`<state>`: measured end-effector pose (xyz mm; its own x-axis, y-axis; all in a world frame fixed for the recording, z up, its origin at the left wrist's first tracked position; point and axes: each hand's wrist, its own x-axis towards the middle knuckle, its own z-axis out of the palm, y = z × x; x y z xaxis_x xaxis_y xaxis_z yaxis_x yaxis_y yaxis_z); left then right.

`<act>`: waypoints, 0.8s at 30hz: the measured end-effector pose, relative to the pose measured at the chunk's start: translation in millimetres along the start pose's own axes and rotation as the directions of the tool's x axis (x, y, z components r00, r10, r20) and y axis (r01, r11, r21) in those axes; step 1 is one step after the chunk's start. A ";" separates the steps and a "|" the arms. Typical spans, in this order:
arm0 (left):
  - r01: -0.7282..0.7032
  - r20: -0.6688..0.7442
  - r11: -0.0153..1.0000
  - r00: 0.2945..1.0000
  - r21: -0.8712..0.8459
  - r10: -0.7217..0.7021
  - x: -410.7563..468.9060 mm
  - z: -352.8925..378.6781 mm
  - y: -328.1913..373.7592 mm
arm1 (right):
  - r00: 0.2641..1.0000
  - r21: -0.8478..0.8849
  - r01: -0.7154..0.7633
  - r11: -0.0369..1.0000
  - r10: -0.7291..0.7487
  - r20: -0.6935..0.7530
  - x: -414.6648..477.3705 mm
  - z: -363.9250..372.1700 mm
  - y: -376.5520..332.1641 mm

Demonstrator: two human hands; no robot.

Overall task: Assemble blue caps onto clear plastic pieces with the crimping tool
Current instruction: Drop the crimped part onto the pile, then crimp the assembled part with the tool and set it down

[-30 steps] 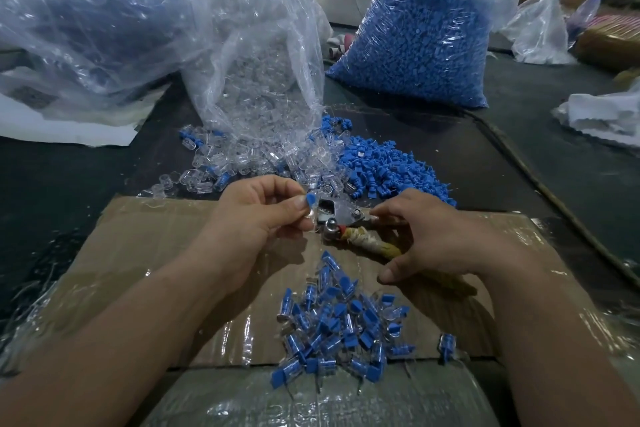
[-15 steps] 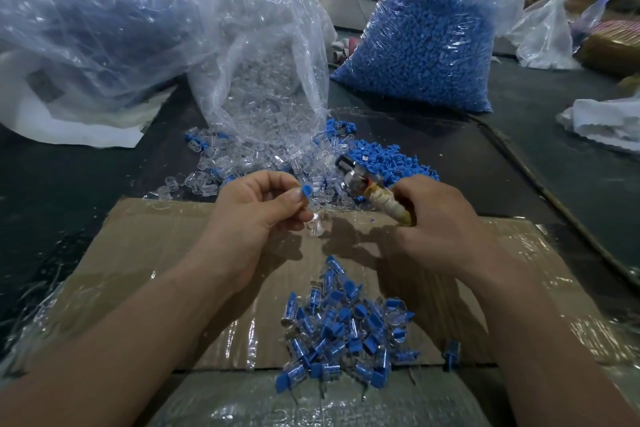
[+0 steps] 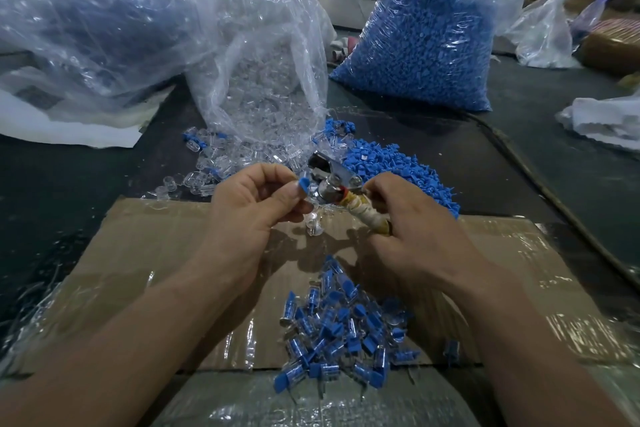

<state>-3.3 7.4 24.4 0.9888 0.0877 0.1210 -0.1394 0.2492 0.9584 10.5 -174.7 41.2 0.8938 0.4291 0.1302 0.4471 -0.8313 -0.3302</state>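
My left hand pinches a blue cap fitted on a clear plastic piece that hangs below the fingers. My right hand grips the tape-wrapped handle of the crimping tool, whose metal jaws sit right beside the cap. Below the hands a heap of assembled blue-and-clear pieces lies on the cardboard sheet. Loose blue caps are piled behind the right hand, and loose clear pieces are scattered behind the left.
An open bag of clear pieces stands behind the hands, with a full bag of blue caps to its right. A large crumpled plastic bag fills the back left. White cloth lies at the far right on the dark table.
My right hand lifted the crimping tool off the cardboard and brought its jaws up beside the cap held by my left hand. My left hand stayed in place.
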 end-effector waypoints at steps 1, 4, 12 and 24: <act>-0.002 -0.002 1.000 1.000 0.004 0.002 0.0 0.0 0.1 | 1.000 -0.001 0.004 1.000 -0.004 0.006 -0.1 0.4 -0.2; 0.003 -0.012 1.000 1.000 0.005 -0.003 -1.1 0.0 -0.9 | 1.000 0.011 0.011 1.000 -0.012 0.006 -1.0 1.1 -0.1; 0.009 -0.031 1.000 0.999 -0.001 -0.009 0.1 -1.2 -3.1 | 0.998 0.021 0.033 0.999 -0.034 0.054 -0.1 4.0 0.2; 0.006 -0.046 0.998 0.999 0.060 -0.003 -5.5 1.2 -1.5 | 0.998 0.083 0.008 0.997 -0.013 0.059 4.1 2.9 -2.2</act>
<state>-8.4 5.4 22.6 0.9856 0.1315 0.1059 -0.1300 0.1912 0.9729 13.1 -170.1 39.8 0.8844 0.4600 0.0793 0.4502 -0.7956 -0.4055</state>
